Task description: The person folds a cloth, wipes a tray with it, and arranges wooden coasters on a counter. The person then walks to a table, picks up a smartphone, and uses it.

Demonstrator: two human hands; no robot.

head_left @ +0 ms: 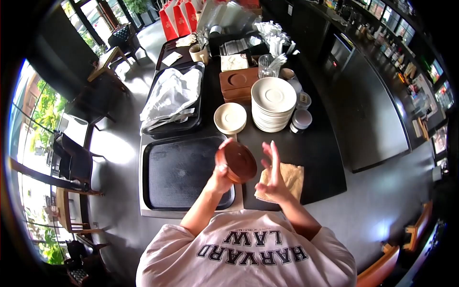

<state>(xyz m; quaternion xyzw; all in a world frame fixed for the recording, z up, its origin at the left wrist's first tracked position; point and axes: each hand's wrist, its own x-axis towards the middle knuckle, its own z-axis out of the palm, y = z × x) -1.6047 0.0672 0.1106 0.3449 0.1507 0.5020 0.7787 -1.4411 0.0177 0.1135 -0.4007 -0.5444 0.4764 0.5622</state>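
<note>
My left hand (221,176) is closed around the rim of several round brown saucers (240,161), tilted and apparently stacked, above the right part of a black tray (184,172). To their right, my right hand (272,179) has its fingers spread and holds nothing. Beneath and beside that hand lies a folded tan cloth (292,177) on the dark table. Beyond the hands stand a short stack of cream saucers (230,118) and a taller stack of white plates (273,95).
A second black tray (200,122) carries white cloth (174,91) and cutlery. Behind the plates are a brown wooden box (234,91), a glass (266,66) and a beige mug (199,54). Lidded jars (301,119) line the right. Red bags (178,20) stand at the far end.
</note>
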